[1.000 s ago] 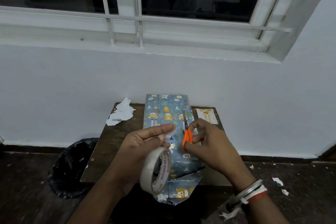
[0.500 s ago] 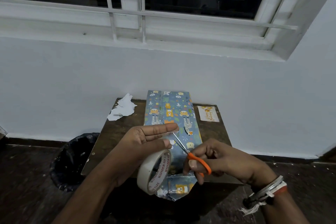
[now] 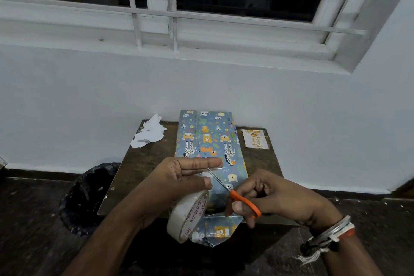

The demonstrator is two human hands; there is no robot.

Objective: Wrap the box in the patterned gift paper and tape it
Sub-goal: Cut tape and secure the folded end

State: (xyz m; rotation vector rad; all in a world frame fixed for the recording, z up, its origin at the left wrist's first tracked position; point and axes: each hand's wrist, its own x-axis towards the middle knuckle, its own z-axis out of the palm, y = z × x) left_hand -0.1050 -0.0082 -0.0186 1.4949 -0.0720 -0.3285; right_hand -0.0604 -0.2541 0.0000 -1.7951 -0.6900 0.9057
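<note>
1. Now, head view: wrapped box [image 3: 208, 148] lies lengthwise on the counter [image 3: 143, 163], its near paper end overhanging the edge.
2. Left hand [image 3: 179, 177] holds tape roll [image 3: 188, 217], with the strip [image 3: 214, 168] stretched to its forefinger.
3. Right hand [image 3: 275, 197] grips orange scissors [image 3: 245, 203], blades at the strip.

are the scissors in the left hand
No, the right hand grips the orange-handled scissors, while the left hand holds the tape roll.

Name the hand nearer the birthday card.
Right. The right hand, gripping the scissors, is in front of the card on the same side of the wrapped box; the left hand, holding the tape roll, is across the box.
</note>
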